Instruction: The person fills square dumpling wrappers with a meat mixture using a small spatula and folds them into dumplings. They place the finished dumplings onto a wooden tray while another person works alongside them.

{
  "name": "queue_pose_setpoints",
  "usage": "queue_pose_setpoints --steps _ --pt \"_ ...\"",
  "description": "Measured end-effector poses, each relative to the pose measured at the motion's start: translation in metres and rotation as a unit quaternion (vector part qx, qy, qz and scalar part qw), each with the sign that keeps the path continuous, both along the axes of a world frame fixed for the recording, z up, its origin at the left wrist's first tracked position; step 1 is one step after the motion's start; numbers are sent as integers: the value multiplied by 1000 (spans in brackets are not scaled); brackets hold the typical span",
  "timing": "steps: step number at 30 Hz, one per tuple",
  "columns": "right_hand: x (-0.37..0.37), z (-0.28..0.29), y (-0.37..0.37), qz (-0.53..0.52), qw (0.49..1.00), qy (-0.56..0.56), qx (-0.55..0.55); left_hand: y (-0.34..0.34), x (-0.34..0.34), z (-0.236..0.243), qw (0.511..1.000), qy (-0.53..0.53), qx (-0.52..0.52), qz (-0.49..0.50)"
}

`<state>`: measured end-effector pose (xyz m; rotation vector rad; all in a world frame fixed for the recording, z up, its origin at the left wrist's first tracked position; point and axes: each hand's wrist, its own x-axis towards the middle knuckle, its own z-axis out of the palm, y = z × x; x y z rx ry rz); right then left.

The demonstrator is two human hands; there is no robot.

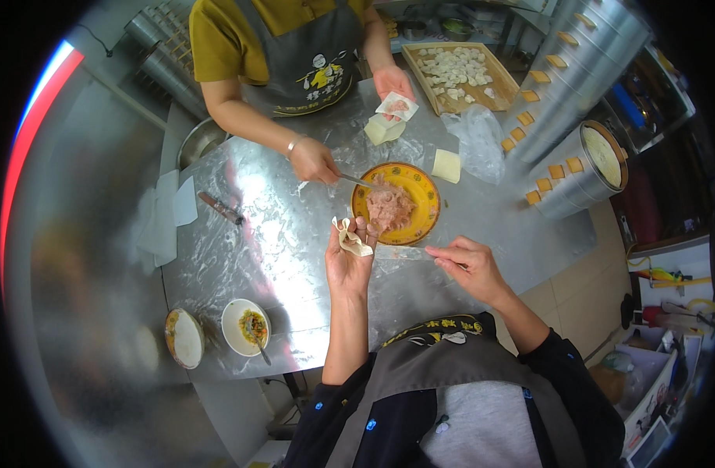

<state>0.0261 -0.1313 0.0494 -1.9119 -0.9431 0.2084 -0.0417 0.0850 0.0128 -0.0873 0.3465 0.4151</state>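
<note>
In my left hand [348,269] is a pale, partly folded wonton wrapper [355,245], resting on the upturned palm and fingers. My right hand [473,269] pinches the end of a flat, thin filling spatula [400,253], whose blade points left toward my left hand. Just beyond both hands sits a yellow patterned bowl [428,199] holding pink minced meat [389,204]. My left fingertips overlap its near rim in view. Whether any filling is inside my wrapper cannot be made out.
Across the table, a co-worker's hand [314,161] dips a utensil into the bowl; the other holds a wrapper with meat [396,107]. Square wrappers [446,165] and a plastic bag [476,140] lie right, near a wonton tray [490,95] and steamers [560,183]. Two bowls [231,331] stand left.
</note>
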Motion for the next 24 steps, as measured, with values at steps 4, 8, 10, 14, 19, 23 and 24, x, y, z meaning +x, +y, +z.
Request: queue_pose_setpoints --steps 4,8,10,14,19,23,24 --pt "-5 -10 7 2 1000 14 22 -6 2 4 999 40 30 2" --pt "-11 -16 15 -24 999 7 45 -22 7 8 989 92 118 -1" --pt "-15 -15 19 -33 998 23 46 -25 9 -9 974 80 210 4" --pt "-23 -1 22 -27 997 76 -1 -36 20 -17 902 235 354 82" --pt "-1 -5 -18 -84 981 170 29 -2 14 -60 937 261 229 43" --pt "22 -9 -55 -149 964 210 64 2 7 -63 968 197 154 -23" --pt "23 -11 -59 -156 964 208 62 -2 8 -62 971 184 147 -47"
